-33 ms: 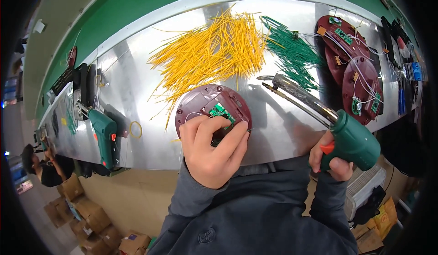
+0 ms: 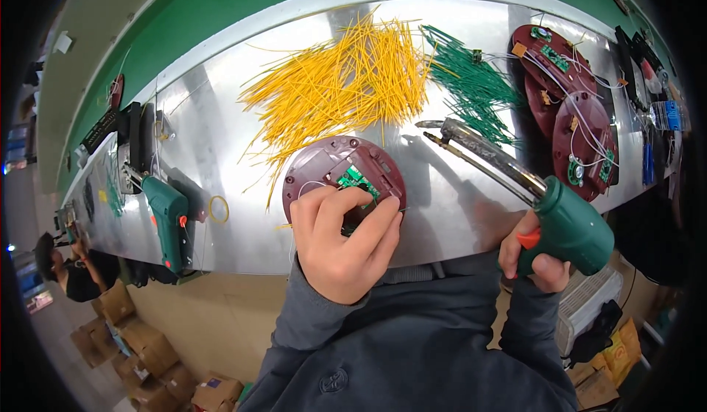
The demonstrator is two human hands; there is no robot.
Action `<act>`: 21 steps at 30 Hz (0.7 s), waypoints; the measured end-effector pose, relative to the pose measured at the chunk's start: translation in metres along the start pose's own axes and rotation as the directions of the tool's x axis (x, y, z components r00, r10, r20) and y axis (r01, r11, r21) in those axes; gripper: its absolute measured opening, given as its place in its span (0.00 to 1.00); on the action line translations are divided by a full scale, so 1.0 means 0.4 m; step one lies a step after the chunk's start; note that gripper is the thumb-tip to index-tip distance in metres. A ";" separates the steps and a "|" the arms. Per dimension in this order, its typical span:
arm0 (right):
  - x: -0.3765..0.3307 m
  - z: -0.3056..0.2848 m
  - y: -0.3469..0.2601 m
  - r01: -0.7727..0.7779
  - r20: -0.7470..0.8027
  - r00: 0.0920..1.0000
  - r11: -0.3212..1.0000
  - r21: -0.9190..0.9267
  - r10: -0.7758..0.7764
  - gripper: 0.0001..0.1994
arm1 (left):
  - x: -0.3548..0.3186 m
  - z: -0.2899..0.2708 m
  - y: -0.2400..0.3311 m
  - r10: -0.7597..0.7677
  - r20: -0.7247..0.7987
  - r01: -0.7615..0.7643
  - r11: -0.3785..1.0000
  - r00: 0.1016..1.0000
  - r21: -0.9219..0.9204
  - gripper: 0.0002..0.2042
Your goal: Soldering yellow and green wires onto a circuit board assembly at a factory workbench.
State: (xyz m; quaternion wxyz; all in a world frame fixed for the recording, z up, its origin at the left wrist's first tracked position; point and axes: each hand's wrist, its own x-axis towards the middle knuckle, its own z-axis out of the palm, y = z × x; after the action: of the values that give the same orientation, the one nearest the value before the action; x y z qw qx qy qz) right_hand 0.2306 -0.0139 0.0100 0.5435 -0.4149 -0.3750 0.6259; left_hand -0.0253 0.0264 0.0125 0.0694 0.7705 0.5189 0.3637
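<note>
Inside maroon shell (image 2: 309, 160), grn PCB (image 2: 356, 178); L grip (image 2: 340, 243) over it.

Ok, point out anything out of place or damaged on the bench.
No damage stands out. One yellow loop lies alone, left of the round maroon part, away from the yellow wires, so it looks stray.

We look steeply down from a head mount, through the left of two side-by-side fisheye cameras. View upright, unmirrored, facing across the bench (image 2: 243, 243) from its near edge. Close range; sleeves (image 2: 317, 309) rise from below, straight edges bow, rim black.
</note>
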 end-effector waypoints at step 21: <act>0.003 0.002 0.003 0.008 -0.006 1.000 0.999 0.042 -0.008 0.28 | 0.000 0.008 0.006 0.059 -0.063 -0.049 0.987 0.996 0.151 0.14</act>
State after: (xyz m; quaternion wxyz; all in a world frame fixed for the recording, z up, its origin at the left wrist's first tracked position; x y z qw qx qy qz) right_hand 0.2295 -0.0129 0.0091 0.5556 -0.4037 -0.3618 0.6304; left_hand -0.0216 0.0263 0.0113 -0.0159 0.7748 0.5254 0.3513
